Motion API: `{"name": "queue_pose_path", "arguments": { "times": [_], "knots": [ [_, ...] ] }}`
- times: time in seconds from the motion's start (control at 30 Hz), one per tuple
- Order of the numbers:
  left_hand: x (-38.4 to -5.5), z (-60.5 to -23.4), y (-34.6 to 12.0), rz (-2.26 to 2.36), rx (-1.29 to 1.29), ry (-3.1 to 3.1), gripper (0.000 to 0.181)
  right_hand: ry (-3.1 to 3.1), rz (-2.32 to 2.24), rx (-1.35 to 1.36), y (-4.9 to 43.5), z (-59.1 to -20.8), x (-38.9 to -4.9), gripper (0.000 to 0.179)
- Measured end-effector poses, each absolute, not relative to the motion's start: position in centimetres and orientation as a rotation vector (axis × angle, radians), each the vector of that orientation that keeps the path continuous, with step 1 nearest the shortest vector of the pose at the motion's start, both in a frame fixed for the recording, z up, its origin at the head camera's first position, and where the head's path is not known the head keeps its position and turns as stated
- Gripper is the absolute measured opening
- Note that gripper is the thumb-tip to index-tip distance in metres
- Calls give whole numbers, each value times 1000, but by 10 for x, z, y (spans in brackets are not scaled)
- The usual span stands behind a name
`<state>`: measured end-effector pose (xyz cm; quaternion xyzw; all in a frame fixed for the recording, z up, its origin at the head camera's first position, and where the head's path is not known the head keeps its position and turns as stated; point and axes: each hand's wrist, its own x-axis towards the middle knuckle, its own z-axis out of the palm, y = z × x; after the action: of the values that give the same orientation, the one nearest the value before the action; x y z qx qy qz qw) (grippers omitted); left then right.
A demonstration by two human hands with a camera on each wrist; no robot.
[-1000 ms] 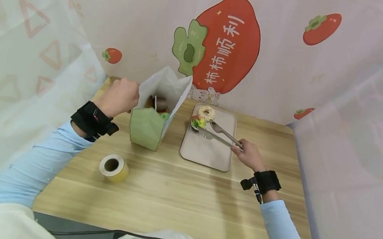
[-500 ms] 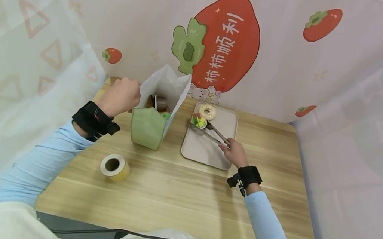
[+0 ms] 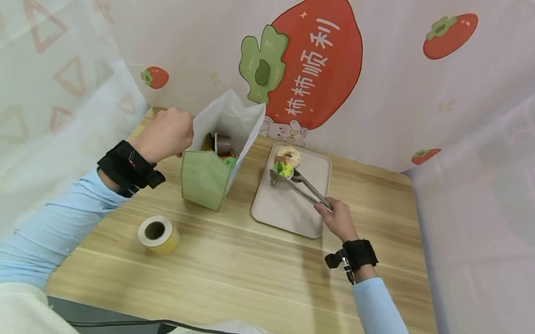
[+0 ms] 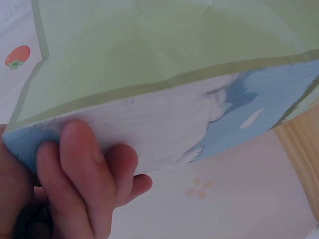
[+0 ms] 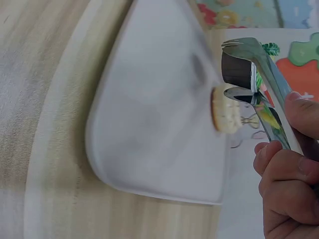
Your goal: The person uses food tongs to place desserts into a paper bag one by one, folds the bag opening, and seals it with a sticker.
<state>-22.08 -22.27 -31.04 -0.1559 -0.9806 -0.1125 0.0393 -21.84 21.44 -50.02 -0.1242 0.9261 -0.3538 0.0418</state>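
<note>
My left hand (image 3: 168, 134) grips the left edge of an upright paper bag (image 3: 205, 179), green in front and white inside. In the left wrist view curled fingers (image 4: 84, 169) press the bag's blue and white side. My right hand (image 3: 339, 218) holds metal tongs (image 3: 310, 192). Between the tong tips is a small dark-sided, cup-shaped food piece (image 5: 237, 69) with green, yellow and brownish topping, raised above the beige tray (image 3: 292, 213). A speckled ring doughnut (image 3: 290, 155) lies at the tray's far end, just behind the piece.
Inside the bag are a brown cup (image 3: 223, 143) and a green item (image 3: 230, 161), partly hidden. A tape roll (image 3: 158, 233) stands on the wooden table (image 3: 240, 275) at front left. Printed cloth walls (image 3: 386, 92) enclose the table's back and sides.
The tongs, spread around the food piece at first, have closed on it. My right hand moved left, then back right, and the piece has risen slightly. The left hand stays at the bag.
</note>
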Motion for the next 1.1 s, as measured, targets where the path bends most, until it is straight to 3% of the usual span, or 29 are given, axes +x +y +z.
{"name": "queue_pose_path", "arguments": {
  "times": [0.17, 0.3, 0.43, 0.7, 0.93, 1.1],
  "knots": [
    [-221, -311, -224, -348, -477, -3021, 38, 2822, -1174, -347, 222, -471, -214, 31],
    [-221, -310, -225, -351, -477, -3024, 39, 2836, -1285, -408, 216, -425, -211, 25],
    [-222, -311, -225, -382, -473, -3027, 39, 2874, -1334, -541, 209, -376, -214, 18],
    [-222, -311, -225, -405, -469, -3039, 36, 2867, -1080, -919, 176, -303, -239, 22],
    [-220, -309, -225, -439, -446, -3048, 37, 2797, -720, -1170, 126, -273, -269, 32],
    [-217, -311, -225, -450, -412, -3052, 35, 2733, -429, -1150, 88, -261, -282, 23]
  ]
}}
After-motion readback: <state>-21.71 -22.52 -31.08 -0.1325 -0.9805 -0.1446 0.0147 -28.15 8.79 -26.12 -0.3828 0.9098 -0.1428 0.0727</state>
